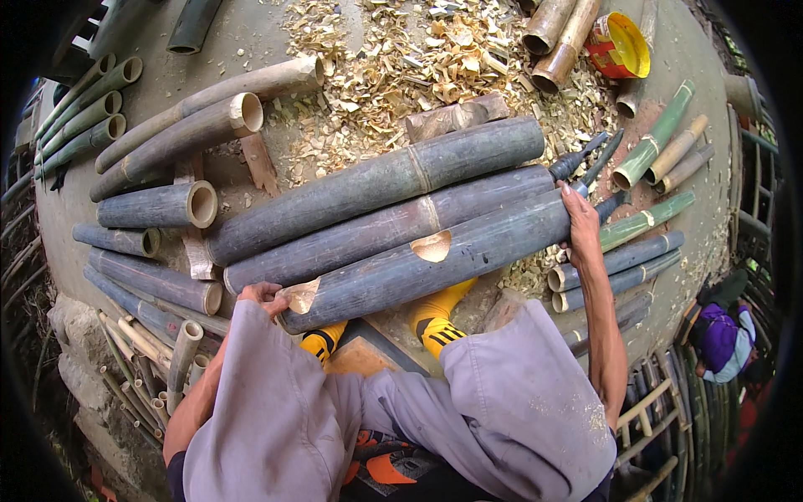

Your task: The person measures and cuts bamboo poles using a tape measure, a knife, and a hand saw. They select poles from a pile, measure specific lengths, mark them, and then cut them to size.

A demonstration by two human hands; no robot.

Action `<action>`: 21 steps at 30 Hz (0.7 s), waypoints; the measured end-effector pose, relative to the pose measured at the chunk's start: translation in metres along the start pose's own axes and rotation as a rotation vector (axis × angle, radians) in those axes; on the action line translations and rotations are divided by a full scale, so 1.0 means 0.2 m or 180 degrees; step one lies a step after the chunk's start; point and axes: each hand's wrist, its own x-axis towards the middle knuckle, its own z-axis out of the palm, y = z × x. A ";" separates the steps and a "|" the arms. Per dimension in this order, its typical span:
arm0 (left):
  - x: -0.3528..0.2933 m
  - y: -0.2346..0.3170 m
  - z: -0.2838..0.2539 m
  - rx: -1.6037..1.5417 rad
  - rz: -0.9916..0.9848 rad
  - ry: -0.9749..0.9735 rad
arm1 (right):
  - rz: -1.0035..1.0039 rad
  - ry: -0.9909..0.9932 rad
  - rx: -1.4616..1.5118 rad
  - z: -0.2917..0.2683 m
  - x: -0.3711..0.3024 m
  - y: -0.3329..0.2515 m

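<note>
A dark bamboo pole (502, 238) lies slantwise in front of my knees, with two pale notches cut into its upper side, one near its middle and one by its left end. My left hand (263, 299) is at that left end, fingers curled against it. Around the right end my right hand (581, 222) is closed, thumb on top. Just beyond lie a second dark bamboo pole (351, 230) and a thicker third bamboo pole (335, 194), roughly parallel. Past my right hand are long dark tools (570, 163), whose exact kind I cannot tell.
Wood shavings (393, 84) cover the ground ahead, behind a short log (456, 117). Cut bamboo lengths (150, 207) lie at left, and green bamboo pieces (657, 138) at right. A red-and-yellow bucket (617, 46) lies far right. Another person (718, 339) in purple is at the right edge.
</note>
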 end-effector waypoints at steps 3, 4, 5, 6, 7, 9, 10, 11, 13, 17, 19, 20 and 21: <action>0.02 -0.14 -0.04 -0.0313 0.0375 0.0192 | -0.0127 -0.0031 0.0072 0.02 -0.03 -0.25; 0.01 -0.13 -0.04 -0.0443 0.0444 0.0256 | -0.0122 0.0003 0.0055 0.03 -0.04 -0.34; -0.02 -0.07 -0.05 -0.0562 0.0526 0.0315 | -0.0103 0.0046 0.0045 0.03 -0.05 -0.42; -0.06 0.00 -0.07 -0.0684 0.0606 0.0376 | -0.0152 0.0102 0.0001 0.04 -0.02 -0.46; -0.13 0.15 -0.08 -0.0539 0.0419 0.0330 | 0.0058 0.0068 -0.0077 0.04 0.02 -0.45; -0.13 0.19 -0.08 -0.0602 0.0620 0.0416 | 0.0444 -0.0061 -0.0210 0.06 0.12 -0.44; -0.12 0.21 -0.09 -0.0608 0.0713 0.0445 | 0.0412 -0.0069 -0.0131 0.07 0.13 -0.42; -0.12 0.24 -0.11 -0.0576 0.0677 0.0396 | 0.0379 -0.0078 -0.0051 0.08 0.14 -0.40; -0.14 0.28 -0.13 -0.0519 0.0737 0.0463 | 0.0338 -0.0172 0.0090 0.10 0.17 -0.38; -0.15 0.29 -0.17 -0.0301 0.0532 0.0492 | 0.0247 -0.0443 0.0046 0.14 0.20 -0.41; -0.14 0.29 -0.17 -0.0275 0.0525 0.0476 | 0.0142 -0.0638 0.0003 0.16 0.17 -0.46; -0.14 0.28 -0.18 -0.0263 0.0519 0.0469 | 0.0137 -0.0676 -0.0043 0.16 0.16 -0.47; -0.13 0.27 -0.18 -0.0294 0.0528 0.0472 | 0.0132 -0.0713 -0.0088 0.16 0.16 -0.47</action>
